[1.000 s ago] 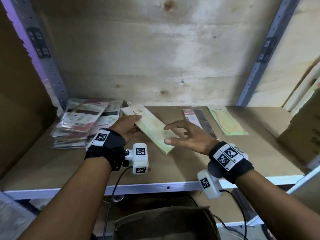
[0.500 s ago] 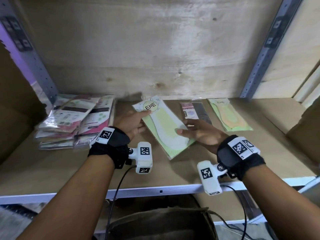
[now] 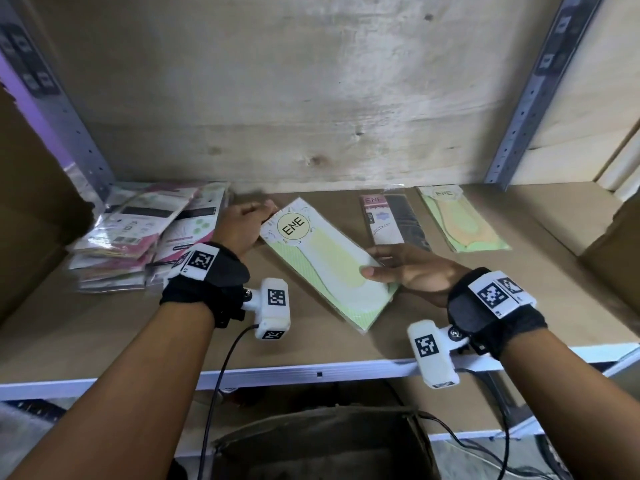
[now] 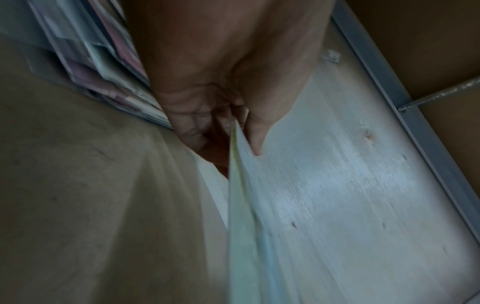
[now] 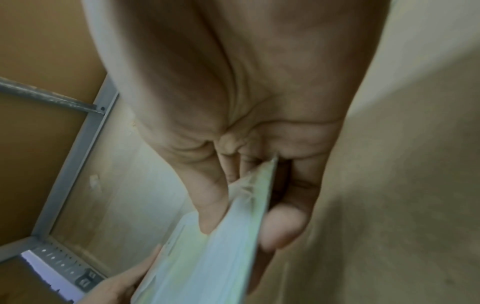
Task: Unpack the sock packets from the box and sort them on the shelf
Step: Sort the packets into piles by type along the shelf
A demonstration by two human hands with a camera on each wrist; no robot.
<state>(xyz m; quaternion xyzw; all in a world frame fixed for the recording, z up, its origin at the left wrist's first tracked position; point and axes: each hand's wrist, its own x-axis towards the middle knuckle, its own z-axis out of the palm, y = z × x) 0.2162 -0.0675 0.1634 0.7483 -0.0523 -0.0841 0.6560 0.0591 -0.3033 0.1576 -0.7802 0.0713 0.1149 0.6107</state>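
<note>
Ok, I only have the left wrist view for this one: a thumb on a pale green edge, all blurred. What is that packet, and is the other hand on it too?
Observer: The head view shows a light green sock packet with a round ENE label; the left hand holds its label end.
Operator: And the right hand?
Observer: The right hand pinches the opposite end, thumb on top, fingers beneath.
Operator: Anything like it on the shelf?
Observer: Yes, a similar green ENE packet lies flat towards the right of the shelf, beside a pink and black packet.
</note>
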